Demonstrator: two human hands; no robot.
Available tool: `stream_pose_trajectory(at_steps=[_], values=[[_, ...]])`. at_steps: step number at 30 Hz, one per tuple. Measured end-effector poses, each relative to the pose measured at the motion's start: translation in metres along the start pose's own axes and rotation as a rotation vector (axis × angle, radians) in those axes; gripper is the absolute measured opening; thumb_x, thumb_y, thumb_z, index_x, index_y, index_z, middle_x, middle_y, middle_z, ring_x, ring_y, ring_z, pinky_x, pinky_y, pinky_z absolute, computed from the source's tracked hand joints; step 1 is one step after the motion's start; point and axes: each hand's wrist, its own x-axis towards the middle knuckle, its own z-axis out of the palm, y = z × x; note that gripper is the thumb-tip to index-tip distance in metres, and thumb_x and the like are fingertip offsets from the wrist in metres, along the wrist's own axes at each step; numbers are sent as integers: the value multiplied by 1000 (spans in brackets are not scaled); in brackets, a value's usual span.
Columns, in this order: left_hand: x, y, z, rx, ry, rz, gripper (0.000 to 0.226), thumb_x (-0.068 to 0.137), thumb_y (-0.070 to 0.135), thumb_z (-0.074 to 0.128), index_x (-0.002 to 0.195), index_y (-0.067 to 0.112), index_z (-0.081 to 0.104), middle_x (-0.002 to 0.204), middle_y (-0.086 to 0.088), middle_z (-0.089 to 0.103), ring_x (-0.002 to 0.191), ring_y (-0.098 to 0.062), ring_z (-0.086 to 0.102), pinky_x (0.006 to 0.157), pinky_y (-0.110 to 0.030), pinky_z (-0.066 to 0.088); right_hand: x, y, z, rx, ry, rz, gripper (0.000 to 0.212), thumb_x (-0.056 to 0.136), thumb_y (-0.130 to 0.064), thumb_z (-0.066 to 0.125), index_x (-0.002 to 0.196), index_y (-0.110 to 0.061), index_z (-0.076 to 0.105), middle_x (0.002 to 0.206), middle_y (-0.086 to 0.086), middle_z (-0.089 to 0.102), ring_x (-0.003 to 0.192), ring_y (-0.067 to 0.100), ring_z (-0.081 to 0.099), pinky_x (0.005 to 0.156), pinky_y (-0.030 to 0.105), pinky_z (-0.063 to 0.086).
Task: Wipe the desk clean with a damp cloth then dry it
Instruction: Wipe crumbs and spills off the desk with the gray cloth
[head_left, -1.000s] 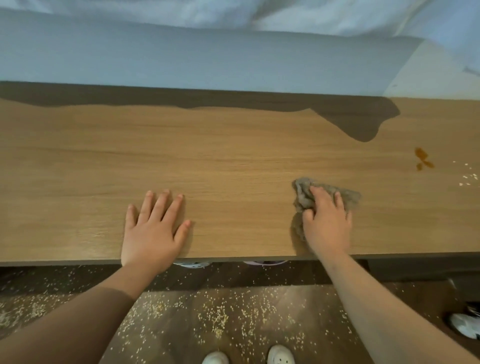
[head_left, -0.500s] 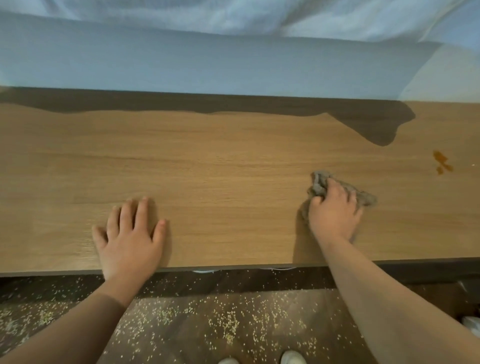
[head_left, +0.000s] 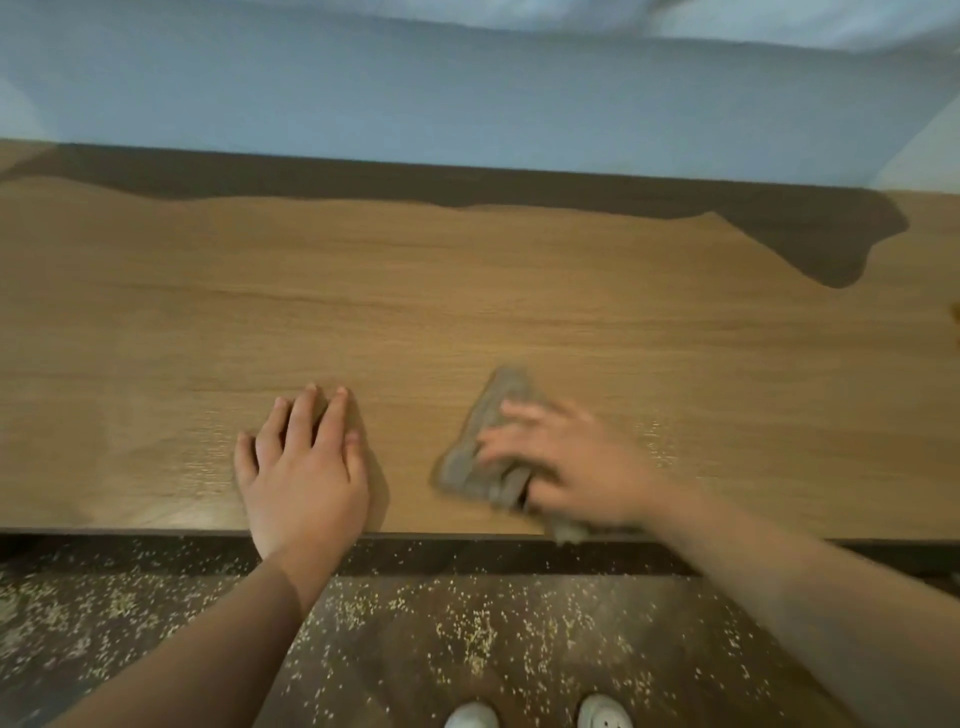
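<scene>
Left hand (head_left: 304, 467) lies flat, fingers straight; blurred right hand (head_left: 576, 462) presses the cloth (head_left: 462, 470), grip unclear.

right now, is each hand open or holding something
Left hand: open, flat on the light wooden desk.
Right hand: looks open, pressing the crumpled grey cloth; blurred.

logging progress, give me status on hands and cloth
Left hand flat on desk. Right hand pressing grey cloth near front edge, blurred. Nothing blocking it; brown stain far right.
</scene>
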Motion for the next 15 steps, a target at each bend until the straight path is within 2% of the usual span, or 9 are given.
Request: stream_pose_trajectory(at_steps=[3, 5, 6, 9, 11, 13, 15], values=[[0, 1, -1, 19, -10, 5, 53, 94, 44, 17, 141, 30, 36, 149, 1, 33, 138, -25, 22, 112, -50, 12, 10, 40, -17, 1, 287, 467, 42, 93, -24, 46, 132, -38, 42, 145, -12, 37, 140, 12, 18, 114, 37, -1], [1, 3, -1, 30, -23, 0, 50, 96, 44, 22, 143, 31, 33, 151, 1, 29, 139, -24, 19, 112, -50, 11, 14, 28, -3, 23, 418, 614, 42, 93, -23, 44, 133, -35, 41, 146, -9, 38, 140, 15, 20, 117, 43, 5], [0, 3, -2, 32, -29, 0, 50, 95, 44, 24, 143, 31, 32, 151, 1, 29, 140, -25, 19, 112, -50, 11, 13, 10, 9, 32, 405, 578, 41, 92, -23, 42, 131, -34, 43, 145, -11, 38, 140, 15, 20, 117, 44, 5], [-1, 6, -5, 61, -58, 1, 52, 96, 45, 21, 145, 31, 26, 153, 0, 23, 141, -24, 15, 113, -50, 10, -15, -46, 42, 7, 270, 217, 42, 86, -30, 35, 125, -35, 49, 142, -14, 41, 139, 14, 22, 115, 47, -1], [-2, 7, -7, 72, -91, -6, 54, 96, 45, 15, 148, 30, 19, 156, 0, 16, 143, -24, 9, 114, -49, 8, -37, -46, 43, -85, 191, 49, 46, 83, -34, 34, 125, -35, 52, 139, -14, 46, 137, 14, 28, 110, 48, -3], [-5, 12, -9, 71, -121, 11, 55, 96, 45, 11, 149, 29, 11, 157, 0, 10, 143, -25, 3, 115, -50, 6, -46, -18, 33, -120, 189, 135, 41, 88, -32, 38, 127, -39, 49, 140, -18, 42, 138, 9, 24, 111, 45, -6], [-17, 21, -9, 105, -163, 81, 56, 95, 46, 5, 148, 30, 1, 157, 0, 1, 144, -26, -4, 115, -49, 2, -47, 2, 21, -26, 299, 422, 39, 93, -25, 43, 129, -39, 45, 143, -18, 38, 140, 7, 17, 113, 37, -8]])
